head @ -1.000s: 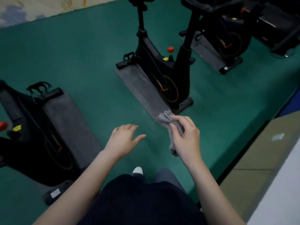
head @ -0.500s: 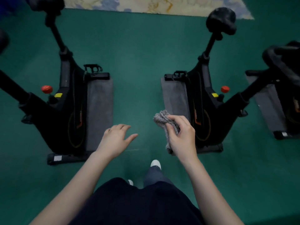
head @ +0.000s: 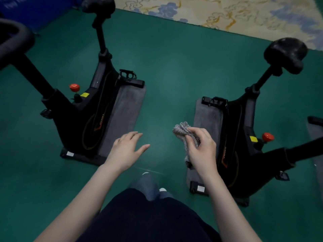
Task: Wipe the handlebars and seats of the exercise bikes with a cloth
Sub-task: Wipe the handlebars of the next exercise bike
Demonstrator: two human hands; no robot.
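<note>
Right hand (head: 202,147): curled round a bunched grey cloth (head: 181,130), which is pinched between thumb and fingers near its upper end. The grip is judged to keep the cloth gathered into a wiping pad.
Left hand (head: 126,149): held palm down with fingers spread and relaxed; nothing is grasped. It is judged to be kept free for balance or for steadying a bike part.
Cloth position: in the right hand, in the air between the two bikes, touching neither; its loose tail hangs below the palm.
Floor (head: 166,75): green, seen beneath both hands.
Grey mats: one (head: 208,116) lies just right of the right hand, one (head: 125,109) just beyond the left hand. Each lies under a bike, presumably to protect the floor.
Right bike (head: 244,137): stands to the right of the right hand, with a red knob (head: 268,137) on its frame.
Left bike (head: 83,116): stands to the left of the left hand, with a matching knob (head: 74,87).
Right seat (head: 286,55): raised on its post, well beyond and right of the right hand.
Left seat (head: 97,4): well beyond the left hand, partly cut by the frame edge.
Handlebar (head: 15,37): a black loop far left of the left hand; the right bike's handlebar is out of view.
Patterned carpet (head: 227,14): farthest, past the green floor.
Stage: no surface is being wiped; an approach to a seat or handlebar is judged to be in hand.
Containers: none is shown.
</note>
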